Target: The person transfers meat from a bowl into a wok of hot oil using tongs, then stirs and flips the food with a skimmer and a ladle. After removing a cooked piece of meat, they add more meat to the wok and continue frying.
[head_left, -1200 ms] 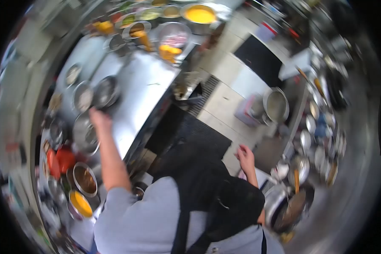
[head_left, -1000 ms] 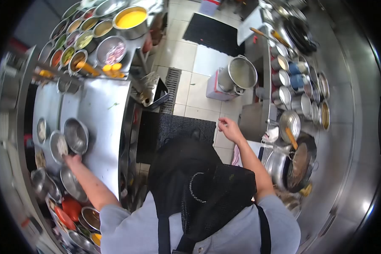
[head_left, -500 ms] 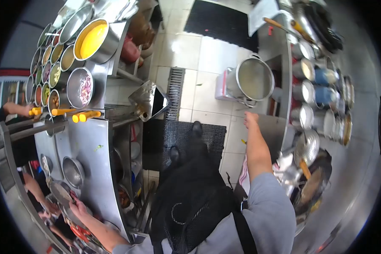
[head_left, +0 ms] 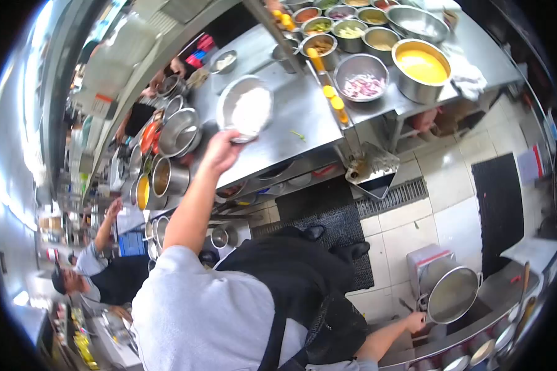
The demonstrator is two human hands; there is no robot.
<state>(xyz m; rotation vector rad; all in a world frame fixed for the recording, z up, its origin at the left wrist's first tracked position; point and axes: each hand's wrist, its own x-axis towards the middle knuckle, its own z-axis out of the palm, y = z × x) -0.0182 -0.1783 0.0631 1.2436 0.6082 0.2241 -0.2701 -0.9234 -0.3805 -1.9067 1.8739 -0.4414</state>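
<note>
My left hand (head_left: 224, 151) reaches over the steel counter, thumb and fingers closed on the near rim of a metal bowl (head_left: 224, 106). White contents (head_left: 252, 111) fill much of the bowl. On the opposite side, my right hand (head_left: 416, 321) is closed in a fist beside a large steel pot (head_left: 453, 295). A thin dark utensil (head_left: 406, 305) sticks out from that hand, close to the pot's side handle. The pot holds a cloudy pale liquid and stands by a white box (head_left: 428, 255).
Containers of chopped food line the far counter, with a bowl of sliced onion (head_left: 364, 86) and a pot of orange sauce (head_left: 422, 67). Ladles with yellow handles (head_left: 339, 111) jut over the counter edge. A person (head_left: 99, 272) stands at left. Black mats (head_left: 495, 210) cover parts of the tiled floor.
The view has swung left, showing more of the counter and another person. My left hand has moved up along the counter, bringing the bowl of white contents into plain view. My right hand stays near the pot.
</note>
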